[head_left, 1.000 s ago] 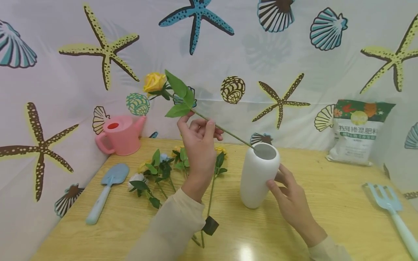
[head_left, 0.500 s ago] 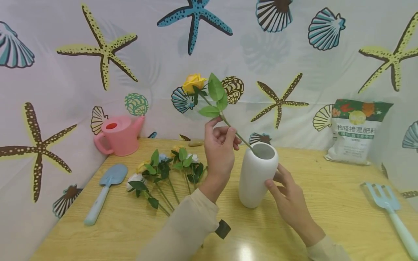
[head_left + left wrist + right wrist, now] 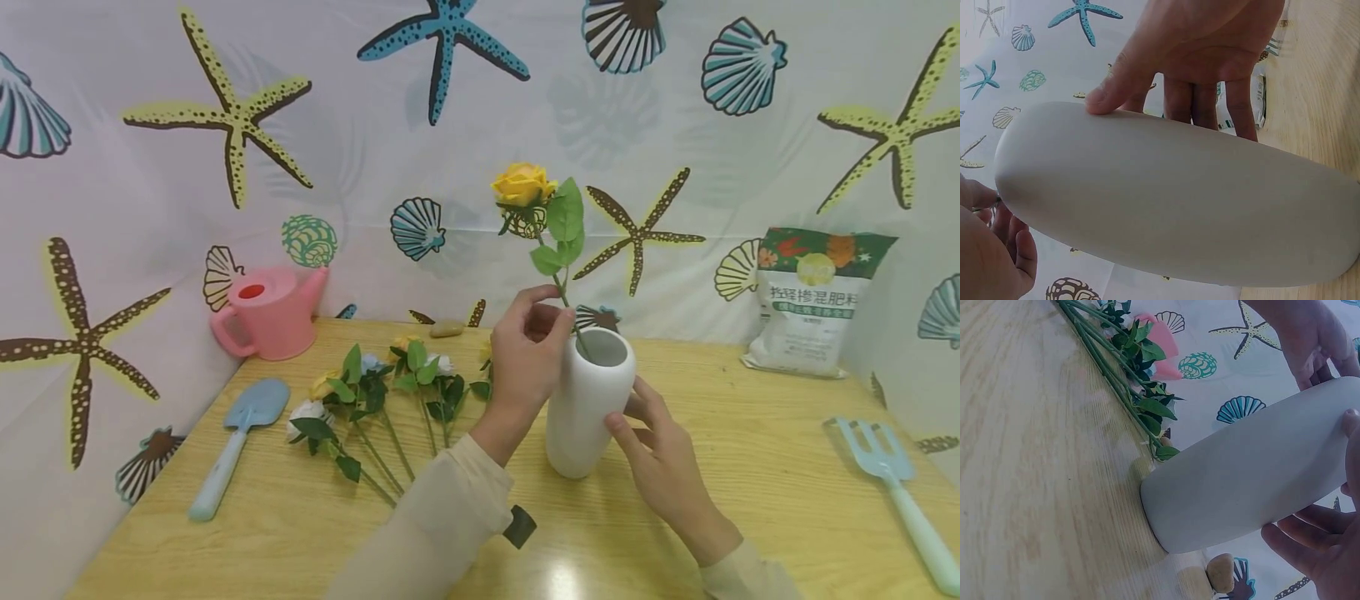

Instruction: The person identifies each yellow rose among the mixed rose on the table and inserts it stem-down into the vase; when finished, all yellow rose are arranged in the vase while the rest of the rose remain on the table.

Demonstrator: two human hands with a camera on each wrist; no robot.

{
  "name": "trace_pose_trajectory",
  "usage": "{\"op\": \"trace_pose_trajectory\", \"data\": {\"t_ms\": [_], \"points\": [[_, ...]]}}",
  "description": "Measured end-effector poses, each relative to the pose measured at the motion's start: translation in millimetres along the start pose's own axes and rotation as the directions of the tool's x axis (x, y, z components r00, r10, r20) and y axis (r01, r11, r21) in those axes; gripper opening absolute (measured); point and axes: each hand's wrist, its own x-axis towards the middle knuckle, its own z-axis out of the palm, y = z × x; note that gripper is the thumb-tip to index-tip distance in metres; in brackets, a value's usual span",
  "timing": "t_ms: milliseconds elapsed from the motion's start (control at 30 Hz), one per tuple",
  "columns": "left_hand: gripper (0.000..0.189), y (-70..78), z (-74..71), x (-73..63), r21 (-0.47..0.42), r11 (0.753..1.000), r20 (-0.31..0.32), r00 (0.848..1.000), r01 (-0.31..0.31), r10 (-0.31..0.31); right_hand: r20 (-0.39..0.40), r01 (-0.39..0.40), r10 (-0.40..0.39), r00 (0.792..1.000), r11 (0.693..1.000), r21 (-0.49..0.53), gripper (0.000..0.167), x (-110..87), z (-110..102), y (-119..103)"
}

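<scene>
A yellow rose (image 3: 523,185) with green leaves stands nearly upright, its stem's lower end inside the mouth of a white vase (image 3: 588,417). My left hand (image 3: 528,354) pinches the stem just above the rim. On the vase's right side, my right hand (image 3: 663,454) holds the wall between thumb and fingers. The vase stands on the wooden table. In the left wrist view, the right hand's thumb (image 3: 1105,97) presses the vase near its top. The stem's end inside the vase is hidden.
Several artificial flowers (image 3: 367,392) lie left of the vase. Further left are a blue trowel (image 3: 255,406) and a pink watering can (image 3: 273,321). A fertiliser bag (image 3: 813,308) and a blue hand fork (image 3: 888,467) are at right. Stones (image 3: 1220,573) lie behind.
My left hand has moved right and down toward the vase. The rose has swung from a leftward slant to nearly upright, its stem lower in the mouth. My right hand keeps its hold.
</scene>
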Motion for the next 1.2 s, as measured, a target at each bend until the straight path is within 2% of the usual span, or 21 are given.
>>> {"op": "trace_pose_trajectory", "data": {"t_ms": [100, 167, 367, 567, 700, 867, 1100, 1200], "points": [[0.022, -1.8, 1.7, -0.9, 0.072, 0.997, 0.04, 0.999, -0.007, 0.005, -0.004, -0.007, 0.007, 1.0, 1.0, 0.002, 0.057, 0.3, 0, 0], [0.02, -2.5, 2.1, -0.7, 0.088, 0.996, 0.054, 0.999, -0.01, 0.006, -0.005, -0.008, 0.008, 1.0, 1.0, 0.005, 0.057, 0.4, 0, 0], [0.019, -0.9, -2.0, 3.2, 0.05, 0.998, 0.085, 0.996, -0.025, 0.021, -0.011, 0.0, 0.0, 1.0, 1.0, 0.017, 0.057, 0.4, 1, 0], [0.017, 2.5, -4.3, 5.7, 0.036, 0.999, 0.07, 0.997, -0.032, 0.029, -0.013, 0.008, -0.008, 1.0, 1.0, 0.014, 0.058, 0.3, 1, -1], [0.018, 4.3, -5.4, 6.3, 0.064, 0.998, 0.096, 0.995, 0.016, -0.022, -0.01, 0.003, -0.003, 1.0, 1.0, 0.009, 0.058, 0.1, 1, 0], [0.02, 5.9, -7.2, 4.9, 0.116, 0.99, 0.145, 0.985, 0.077, -0.093, -0.006, -0.007, 0.007, 1.0, 1.0, 0.003, 0.058, 0.1, 0, 0], [0.014, 3.8, -9.5, 5.0, 0.145, 0.989, 0.139, 0.989, 0.025, -0.045, -0.004, 0.0, 0.0, 1.0, 1.0, -0.006, 0.058, -0.3, 0, 0], [0.014, 2.4, -10.3, 4.7, 0.149, 0.989, 0.143, 0.989, 0.022, -0.043, -0.004, -0.007, 0.007, 1.0, 1.0, -0.008, 0.057, -0.4, 0, -1]]}}
